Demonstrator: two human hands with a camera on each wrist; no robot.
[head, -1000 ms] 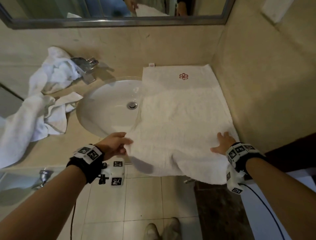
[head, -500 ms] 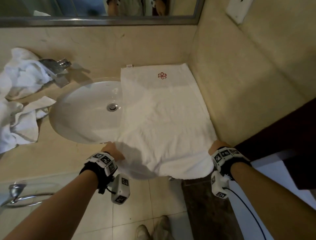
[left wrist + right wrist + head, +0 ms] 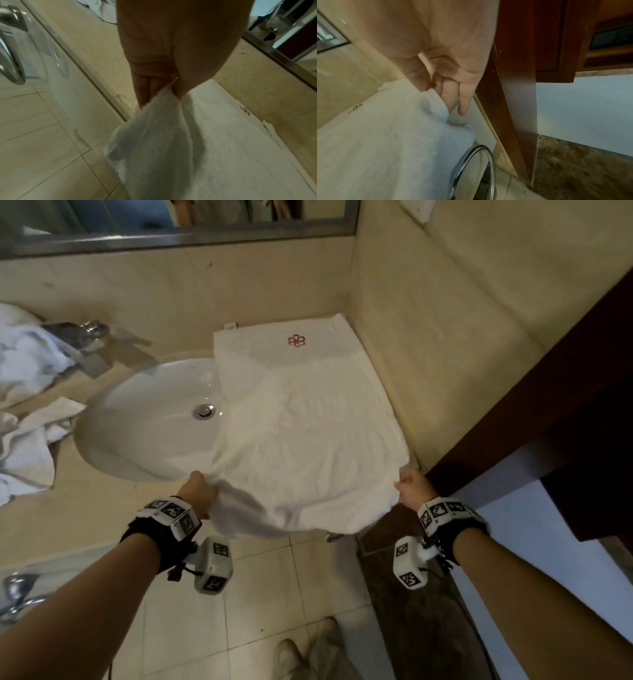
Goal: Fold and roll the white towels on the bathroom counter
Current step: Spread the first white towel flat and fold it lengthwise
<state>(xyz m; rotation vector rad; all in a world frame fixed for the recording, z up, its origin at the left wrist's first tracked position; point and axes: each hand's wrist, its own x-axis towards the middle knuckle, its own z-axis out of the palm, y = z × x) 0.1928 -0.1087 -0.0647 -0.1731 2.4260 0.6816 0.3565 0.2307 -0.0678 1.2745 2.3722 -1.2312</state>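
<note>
A white towel (image 3: 308, 433) with a red flower emblem lies spread over the right of the counter, its left edge overlapping the sink and its near edge hanging past the counter front. My left hand (image 3: 200, 491) pinches the towel's near left corner (image 3: 164, 100) between thumb and fingers. My right hand (image 3: 411, 486) pinches the near right corner (image 3: 433, 97), thumb on top and fingers under the cloth. Both corners are raised a little, and the near edge sags between them.
The white sink (image 3: 150, 422) with its drain sits left of the towel, the chrome tap (image 3: 85, 340) behind it. More crumpled white towels (image 3: 24, 405) lie at the far left. A wall and dark wood door frame (image 3: 548, 405) stand close on the right. A chrome ring (image 3: 474, 170) hangs below the counter.
Both hands went from resting on the towel's near part to gripping its near corners and lifting them. The view has shifted to the right.
</note>
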